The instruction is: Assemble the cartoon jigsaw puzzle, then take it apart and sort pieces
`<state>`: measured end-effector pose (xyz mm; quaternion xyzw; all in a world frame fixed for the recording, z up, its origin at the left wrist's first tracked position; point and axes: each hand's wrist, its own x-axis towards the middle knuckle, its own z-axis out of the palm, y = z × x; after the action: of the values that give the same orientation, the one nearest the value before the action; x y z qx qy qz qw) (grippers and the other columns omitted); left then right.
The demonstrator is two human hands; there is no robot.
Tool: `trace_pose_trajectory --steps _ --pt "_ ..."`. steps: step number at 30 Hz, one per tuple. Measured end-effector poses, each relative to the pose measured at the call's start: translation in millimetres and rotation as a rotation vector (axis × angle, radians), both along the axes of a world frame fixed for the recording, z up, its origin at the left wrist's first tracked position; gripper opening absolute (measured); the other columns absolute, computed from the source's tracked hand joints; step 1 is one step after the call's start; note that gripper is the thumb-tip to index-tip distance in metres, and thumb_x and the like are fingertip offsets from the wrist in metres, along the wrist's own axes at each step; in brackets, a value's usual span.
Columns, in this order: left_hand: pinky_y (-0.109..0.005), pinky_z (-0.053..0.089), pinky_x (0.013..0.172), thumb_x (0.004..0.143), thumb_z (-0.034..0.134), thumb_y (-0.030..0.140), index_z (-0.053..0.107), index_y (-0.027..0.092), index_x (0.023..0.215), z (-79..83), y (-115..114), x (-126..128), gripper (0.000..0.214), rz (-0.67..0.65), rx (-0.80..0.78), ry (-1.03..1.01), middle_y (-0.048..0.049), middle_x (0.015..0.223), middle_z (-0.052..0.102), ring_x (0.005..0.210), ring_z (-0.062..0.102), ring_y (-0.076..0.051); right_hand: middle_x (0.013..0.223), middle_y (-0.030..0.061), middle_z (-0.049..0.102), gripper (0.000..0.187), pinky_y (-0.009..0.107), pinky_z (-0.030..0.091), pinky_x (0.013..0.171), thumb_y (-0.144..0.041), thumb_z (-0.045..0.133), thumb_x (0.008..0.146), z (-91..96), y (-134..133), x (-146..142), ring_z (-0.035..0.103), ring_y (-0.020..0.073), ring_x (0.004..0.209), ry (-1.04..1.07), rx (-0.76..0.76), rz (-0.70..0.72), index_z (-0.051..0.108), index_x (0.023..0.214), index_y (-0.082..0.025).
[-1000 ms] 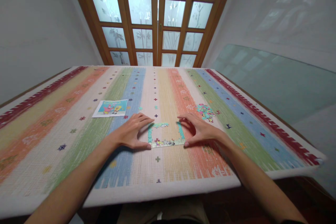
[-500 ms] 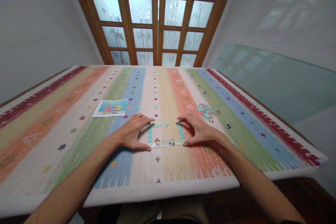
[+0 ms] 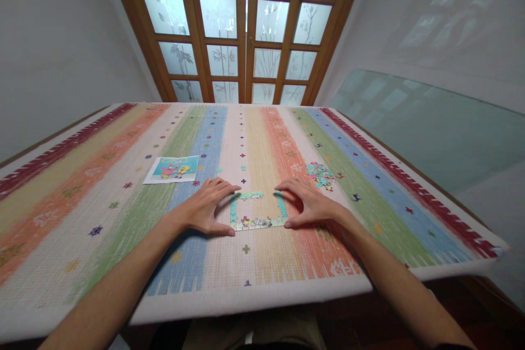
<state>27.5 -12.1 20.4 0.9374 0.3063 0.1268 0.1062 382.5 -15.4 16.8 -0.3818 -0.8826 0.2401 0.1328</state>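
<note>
From afar, I see the bare left hand [image 3: 205, 208] and bare right hand [image 3: 309, 202] bracketing an incomplete, mostly turquoise rectangular jigsaw border [image 3: 258, 223], fingers parted and curved round its ends; it lies flat on the multicoloured, striped-cloth-covered bench [image 3: 270, 268].

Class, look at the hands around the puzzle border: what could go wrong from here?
If the left hand and right hand press unevenly, the puzzle border might come apart, since its far side has a gap. The right hand could also scatter the nearby heap of loose pieces if it swings outward.
</note>
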Motion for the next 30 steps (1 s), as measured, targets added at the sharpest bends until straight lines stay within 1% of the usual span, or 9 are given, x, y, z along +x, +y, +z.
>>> trace_pose_trajectory --steps 6,9,13,19,25,30 --pt "-0.050 0.041 0.100 0.070 0.068 0.083 0.048 0.020 0.139 0.4 -0.1 0.0 0.096 0.007 -0.005 0.003 -0.0133 0.128 0.061 0.112 0.054 -0.034 0.137 0.0104 0.057 0.078 0.059 0.028 0.120 -0.052 0.086 0.069 1.7 1.0 0.5 0.049 0.0348 0.132 -0.008 0.016 0.011 0.058 0.137 -0.027" --pt "-0.050 0.041 0.099 0.069 0.068 0.084 0.048 0.020 0.139 0.5 -0.1 -0.1 0.096 0.012 -0.010 0.009 -0.0132 0.129 0.061 0.112 0.054 -0.035 0.135 0.0094 0.059 0.072 0.060 0.024 0.121 -0.053 0.085 0.071 0.7 2.3 1.3 0.050 0.0336 0.130 -0.018 0.022 0.032 0.061 0.133 -0.028" --pt "-0.050 0.041 0.099 0.073 0.068 0.079 0.047 0.022 0.140 -0.6 0.6 -0.4 0.091 0.002 0.002 0.015 -0.0123 0.130 0.060 0.113 0.054 -0.034 0.132 0.0092 0.060 0.066 0.059 0.027 0.119 -0.054 0.085 0.072 -0.7 3.2 1.9 0.051 0.0327 0.127 -0.023 0.023 0.039 0.065 0.129 -0.026" --pt "-0.049 0.041 0.100 0.073 0.067 0.079 0.047 0.023 0.141 -2.0 1.2 0.0 0.090 -0.007 0.016 0.013 -0.0117 0.131 0.060 0.112 0.053 -0.034 0.132 0.0093 0.060 0.068 0.059 0.029 0.119 -0.054 0.085 0.072 1.0 2.6 1.6 0.051 0.0327 0.127 -0.029 0.026 0.037 0.066 0.130 -0.026" --pt "-0.052 0.040 0.100 0.072 0.070 0.077 0.047 0.020 0.140 -1.4 0.8 0.1 0.091 0.016 -0.001 0.030 -0.0128 0.130 0.060 0.114 0.053 -0.036 0.135 0.0094 0.061 0.076 0.058 0.029 0.119 -0.052 0.087 0.069 1.0 3.4 2.1 0.050 0.0332 0.130 -0.024 0.029 0.021 0.061 0.136 -0.027" --pt "-0.052 0.040 0.101 0.074 0.068 0.077 0.047 0.022 0.143 -2.2 0.9 -0.8 0.091 0.010 0.004 0.019 -0.0127 0.132 0.059 0.114 0.052 -0.036 0.135 0.0085 0.061 0.075 0.059 0.028 0.120 -0.051 0.087 0.069 0.0 3.6 3.0 0.051 0.0333 0.129 -0.021 0.038 0.018 0.061 0.135 -0.028"
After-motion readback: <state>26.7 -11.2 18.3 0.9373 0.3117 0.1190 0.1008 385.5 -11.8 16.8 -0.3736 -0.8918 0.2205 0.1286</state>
